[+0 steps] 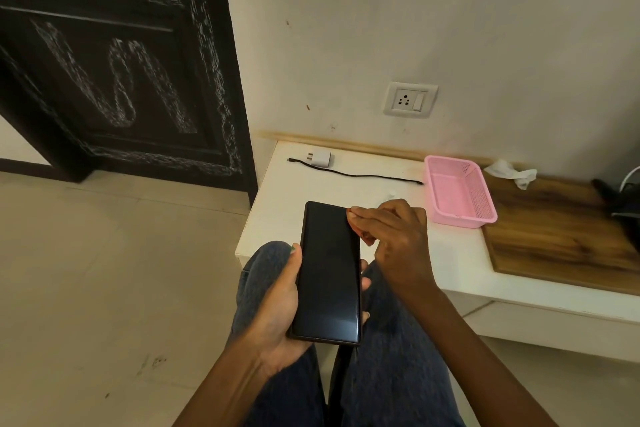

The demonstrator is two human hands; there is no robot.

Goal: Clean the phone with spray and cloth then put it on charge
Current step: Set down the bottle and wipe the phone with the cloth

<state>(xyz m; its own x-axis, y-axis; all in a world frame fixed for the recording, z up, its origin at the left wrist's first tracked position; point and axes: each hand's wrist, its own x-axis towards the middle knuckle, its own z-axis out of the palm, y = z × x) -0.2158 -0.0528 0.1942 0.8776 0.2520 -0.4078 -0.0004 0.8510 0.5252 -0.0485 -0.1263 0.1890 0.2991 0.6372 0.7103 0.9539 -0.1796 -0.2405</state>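
Observation:
A black phone (329, 274) with a dark screen is held above my knees, screen up. My left hand (280, 302) grips it from below, thumb on its left edge and fingertips showing at its right edge. My right hand (394, 239) has its fingers curled at the phone's upper right edge and pinches something small and reddish that is mostly hidden. A white charger plug (320, 159) and a black cable (360, 175) lie on the white table (277, 218) near the wall. A wall socket (410, 100) sits above them. No spray bottle is in view.
A pink plastic basket (457, 191) stands on the table right of my hand. A crumpled white tissue (512, 172) lies on a wooden board (561, 236) further right. Dark objects sit at the far right edge. A dark carved door (114, 73) is at the left, above tiled floor.

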